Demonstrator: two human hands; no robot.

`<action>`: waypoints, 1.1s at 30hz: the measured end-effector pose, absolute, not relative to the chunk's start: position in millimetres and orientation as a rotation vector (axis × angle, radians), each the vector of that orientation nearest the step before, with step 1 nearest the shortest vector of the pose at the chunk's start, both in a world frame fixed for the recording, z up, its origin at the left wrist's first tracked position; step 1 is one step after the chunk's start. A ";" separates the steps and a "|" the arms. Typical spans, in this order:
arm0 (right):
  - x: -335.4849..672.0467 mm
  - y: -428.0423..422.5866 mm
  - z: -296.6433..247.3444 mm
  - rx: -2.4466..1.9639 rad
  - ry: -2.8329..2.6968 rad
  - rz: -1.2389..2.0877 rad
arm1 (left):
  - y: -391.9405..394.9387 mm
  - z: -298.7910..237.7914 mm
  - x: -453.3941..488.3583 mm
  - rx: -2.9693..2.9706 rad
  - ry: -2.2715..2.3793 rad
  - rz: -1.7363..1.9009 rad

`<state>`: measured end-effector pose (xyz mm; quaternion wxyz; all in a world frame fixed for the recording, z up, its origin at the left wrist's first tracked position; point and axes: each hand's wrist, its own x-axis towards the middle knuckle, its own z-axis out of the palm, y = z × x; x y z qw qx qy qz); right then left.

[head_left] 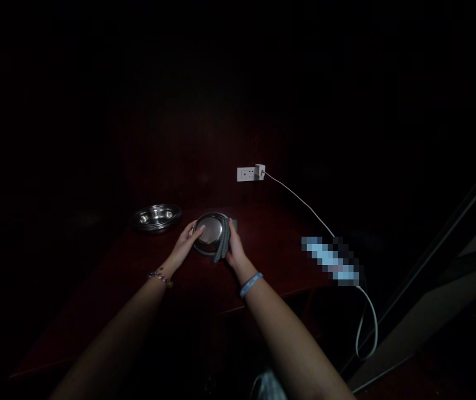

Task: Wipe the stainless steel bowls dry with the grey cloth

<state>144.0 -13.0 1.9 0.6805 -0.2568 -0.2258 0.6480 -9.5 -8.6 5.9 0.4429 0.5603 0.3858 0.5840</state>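
Note:
A shiny metal bowl (210, 230) is held up over the dark red table (258, 250), its flat underside facing me. My left hand (185, 241) grips its left rim, thumb lying across the base. On the other side my right hand (235, 244) presses a grey-green cloth (223, 241) against the rim. The cloth folds over the bowl's right edge and hangs below it. The fingers behind the bowl are hidden. Left of my hands, a stack of shiny metal bowls (156, 218) rests on the table.
A white wall socket (245, 174) with a plugged-in charger (260, 171) is on the back wall. Its white cable (300, 199) runs right to a pixelated blue object (330, 261) near the table's right end, then loops below. The surroundings are very dark.

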 end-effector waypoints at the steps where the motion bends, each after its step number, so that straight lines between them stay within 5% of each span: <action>1: 144.3 -13.3 2.1 -0.582 -0.502 1.454 | -8.9 5.9 -9.4 1.396 0.959 1.447; 33: 144.4 -9.7 -1.2 -0.545 -0.477 1.459 | -7.8 4.6 -11.0 1.460 1.013 1.388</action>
